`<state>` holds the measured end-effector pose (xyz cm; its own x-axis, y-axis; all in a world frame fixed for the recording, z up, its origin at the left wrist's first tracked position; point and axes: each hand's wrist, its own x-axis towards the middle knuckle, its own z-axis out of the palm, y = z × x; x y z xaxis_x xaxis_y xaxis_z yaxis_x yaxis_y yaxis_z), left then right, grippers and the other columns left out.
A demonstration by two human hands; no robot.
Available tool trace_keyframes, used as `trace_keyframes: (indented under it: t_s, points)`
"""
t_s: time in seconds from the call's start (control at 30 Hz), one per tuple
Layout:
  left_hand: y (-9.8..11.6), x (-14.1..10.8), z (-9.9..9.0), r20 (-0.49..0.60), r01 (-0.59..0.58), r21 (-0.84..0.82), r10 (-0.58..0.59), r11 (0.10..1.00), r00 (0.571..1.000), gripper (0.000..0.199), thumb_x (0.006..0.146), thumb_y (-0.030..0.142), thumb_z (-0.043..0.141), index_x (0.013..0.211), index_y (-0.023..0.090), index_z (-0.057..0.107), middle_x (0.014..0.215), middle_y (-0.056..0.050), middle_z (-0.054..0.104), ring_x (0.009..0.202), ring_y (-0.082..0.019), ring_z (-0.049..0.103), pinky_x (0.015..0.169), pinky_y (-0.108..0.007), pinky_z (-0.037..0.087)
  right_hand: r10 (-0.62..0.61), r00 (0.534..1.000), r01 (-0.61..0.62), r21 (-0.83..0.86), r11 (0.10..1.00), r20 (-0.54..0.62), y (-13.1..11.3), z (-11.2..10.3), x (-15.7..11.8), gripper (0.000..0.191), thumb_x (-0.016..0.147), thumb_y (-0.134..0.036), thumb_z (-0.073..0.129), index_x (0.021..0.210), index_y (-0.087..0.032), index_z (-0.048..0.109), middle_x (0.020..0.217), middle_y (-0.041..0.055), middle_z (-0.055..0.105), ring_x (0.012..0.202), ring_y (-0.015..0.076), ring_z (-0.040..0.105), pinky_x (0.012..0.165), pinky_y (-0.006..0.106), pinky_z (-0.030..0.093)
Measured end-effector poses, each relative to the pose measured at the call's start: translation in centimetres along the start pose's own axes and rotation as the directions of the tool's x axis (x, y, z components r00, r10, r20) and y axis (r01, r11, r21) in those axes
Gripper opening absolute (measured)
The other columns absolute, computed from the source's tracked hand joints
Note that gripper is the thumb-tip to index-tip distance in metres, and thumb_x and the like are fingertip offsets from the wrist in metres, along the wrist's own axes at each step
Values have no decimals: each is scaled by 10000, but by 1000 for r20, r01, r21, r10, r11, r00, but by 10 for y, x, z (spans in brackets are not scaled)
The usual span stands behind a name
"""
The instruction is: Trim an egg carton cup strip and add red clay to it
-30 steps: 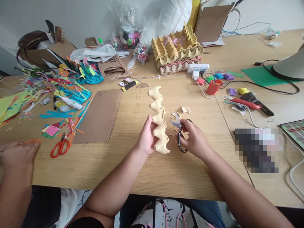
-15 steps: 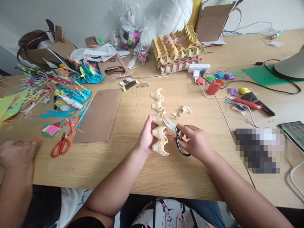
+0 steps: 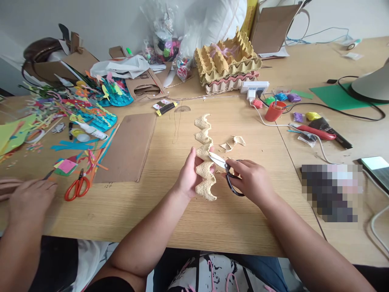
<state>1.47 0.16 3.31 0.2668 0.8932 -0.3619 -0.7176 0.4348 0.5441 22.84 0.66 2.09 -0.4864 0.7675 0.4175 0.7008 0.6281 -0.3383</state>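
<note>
A wavy, pale yellow egg carton strip runs away from me above the middle of the table. My left hand is closed around it from the left, thumb along its side, with the fingers partly hidden behind. In my right hand are black-handled scissors. Their blades are closed together and meet the strip's right edge near its middle. Small torn carton scraps lie on the table just beyond the scissors.
Brown cardboard and red-handled scissors lie to the left, near a co-worker's hands. Stacked egg trays stand at the back. A red cup, a white cable and a power strip are at the right.
The scissor blades have closed at the strip's edge. The strip has shifted very slightly to the right. At the left, the co-worker's hands have moved and a second one now shows.
</note>
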Motion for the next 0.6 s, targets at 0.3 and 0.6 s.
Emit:
trace_keyframes:
  t_s: [0.3, 0.6]
  points:
    - [-1, 0, -2, 14, 5, 18, -5, 1000, 1000, 656, 1109, 626, 280, 1191, 199, 771, 663, -39, 635, 506, -132, 565, 506, -227, 503, 21, 1000, -21, -77, 997, -3, 0, 0, -1, 287, 1024, -408, 698, 1210, -206, 782, 766, 44, 763, 693, 210, 665, 641, 314, 397]
    - [2, -3, 16, -186, -8, 45, 16, 999, 982, 614, 1109, 612, 303, 1144, 175, 733, 700, -32, 647, 489, -136, 580, 453, -239, 508, 63, 997, -58, -108, 993, 47, 0, -1, -2, 270, 1017, -399, 705, 1212, -227, 776, 811, 47, 796, 720, 220, 698, 636, 313, 381]
